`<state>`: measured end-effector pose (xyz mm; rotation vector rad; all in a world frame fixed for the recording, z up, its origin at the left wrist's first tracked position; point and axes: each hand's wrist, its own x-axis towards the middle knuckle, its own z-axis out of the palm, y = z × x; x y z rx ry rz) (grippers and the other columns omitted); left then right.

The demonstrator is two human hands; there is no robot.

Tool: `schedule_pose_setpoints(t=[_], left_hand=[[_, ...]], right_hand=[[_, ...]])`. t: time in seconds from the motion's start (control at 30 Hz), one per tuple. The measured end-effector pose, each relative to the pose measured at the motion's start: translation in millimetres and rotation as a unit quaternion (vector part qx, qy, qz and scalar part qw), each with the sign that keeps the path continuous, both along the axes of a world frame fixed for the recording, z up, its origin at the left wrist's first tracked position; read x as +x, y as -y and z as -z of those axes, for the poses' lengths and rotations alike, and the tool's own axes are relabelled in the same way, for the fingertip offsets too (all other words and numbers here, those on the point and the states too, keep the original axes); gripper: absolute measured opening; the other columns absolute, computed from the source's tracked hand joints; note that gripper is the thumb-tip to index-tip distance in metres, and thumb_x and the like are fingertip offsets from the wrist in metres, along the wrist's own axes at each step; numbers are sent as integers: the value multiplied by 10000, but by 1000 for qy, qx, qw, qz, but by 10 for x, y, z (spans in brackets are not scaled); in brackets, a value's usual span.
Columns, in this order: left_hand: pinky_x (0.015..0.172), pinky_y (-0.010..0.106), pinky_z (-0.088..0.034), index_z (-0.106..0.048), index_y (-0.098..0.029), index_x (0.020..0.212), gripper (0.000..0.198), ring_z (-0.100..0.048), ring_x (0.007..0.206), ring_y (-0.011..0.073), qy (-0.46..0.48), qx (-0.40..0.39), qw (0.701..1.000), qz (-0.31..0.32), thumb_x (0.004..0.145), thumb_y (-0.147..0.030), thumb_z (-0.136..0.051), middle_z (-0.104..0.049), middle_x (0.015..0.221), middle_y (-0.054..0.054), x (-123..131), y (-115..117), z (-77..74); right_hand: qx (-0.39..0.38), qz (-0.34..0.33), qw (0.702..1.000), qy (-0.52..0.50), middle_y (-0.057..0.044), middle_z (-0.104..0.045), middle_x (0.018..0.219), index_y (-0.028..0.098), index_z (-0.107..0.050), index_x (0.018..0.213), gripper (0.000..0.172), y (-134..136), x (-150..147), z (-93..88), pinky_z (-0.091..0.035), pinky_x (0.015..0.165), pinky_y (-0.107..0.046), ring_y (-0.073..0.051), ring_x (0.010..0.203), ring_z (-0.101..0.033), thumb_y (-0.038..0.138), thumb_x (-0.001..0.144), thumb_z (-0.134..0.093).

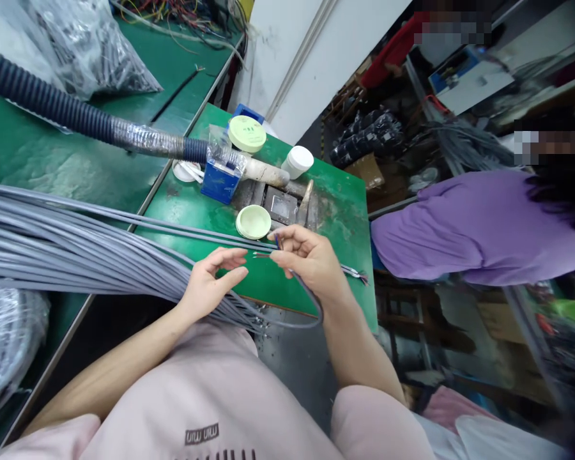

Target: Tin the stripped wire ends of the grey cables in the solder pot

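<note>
My right hand (304, 255) is closed around the end of a grey cable (316, 310), whose thin coloured wires (278, 242) stick out between thumb and fingers. From that hand the cable loops down and back to the left. Just left of it, my left hand (215, 281) has its fingers and thumb apart and holds nothing; it is over the bundle of grey cables (100, 249). Beyond my hands are a round pale-green tub (253, 222) and a soldering pot (282, 206) with a dark, stained body. Two cables run behind my hands to stripped ends (359, 275) at the right.
A black ribbed hose (52, 102) crosses to a blue box (219, 182) on the green table (345, 191). Near it stand a white cup (298, 161) and a lidded tub (247, 133). A person in a purple shirt (479, 230) is at the right.
</note>
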<state>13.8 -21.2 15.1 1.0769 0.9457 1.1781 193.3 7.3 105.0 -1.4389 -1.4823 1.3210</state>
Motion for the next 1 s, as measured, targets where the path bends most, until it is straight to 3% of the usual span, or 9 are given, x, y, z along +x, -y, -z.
schedule_pose_setpoints(t=[0.17, 0.33, 0.47, 0.6, 1.0], left_hand=[[865, 284, -464, -697, -194, 1049, 357, -607, 972, 185, 94, -88, 991, 40, 714, -304, -753, -699, 995, 52, -50, 9, -132], [798, 271, -473, -710, -174, 857, 248, -615, 825, 147, 138, -110, 982, 67, 651, -283, -795, -695, 883, 20, 3, 52, -295], [688, 249, -469, -680, -150, 677, 183, -588, 672, 112, 157, -130, 977, 55, 630, -283, -795, -671, 720, -2, 59, 68, -368], [647, 244, -458, -665, -143, 603, 201, -571, 612, 104, 156, -133, 978, 47, 627, -296, -793, -653, 632, -7, 87, 61, -374], [668, 248, -470, -698, -152, 645, 206, -594, 645, 113, 157, -150, 975, 33, 606, -317, -816, -686, 669, 0, 71, 65, -314]], right_hand=[[-14, -53, 998, -10, 114, -467, 504, 172, -566, 1070, 397, 155, -133, 69, -354, 395, -180, -59, 386, -449, 274, 714, -710], [-19, -74, 997, -16, 115, -470, 508, 176, -527, 1146, 469, 244, -220, 60, -338, 393, -170, -53, 396, -440, 264, 727, -719], [-33, -99, 993, -49, 116, -473, 514, 201, -525, 1170, 467, 284, -221, 105, -358, 394, -165, -50, 395, -449, 250, 744, -710], [-46, -101, 990, -83, 124, -461, 523, 224, -531, 1173, 504, 303, -194, 168, -394, 383, -165, -49, 393, -445, 211, 712, -736], [-66, -76, 990, -101, 123, -477, 512, 214, -540, 1172, 523, 300, -181, 170, -389, 378, -167, -52, 383, -460, 222, 693, -750]])
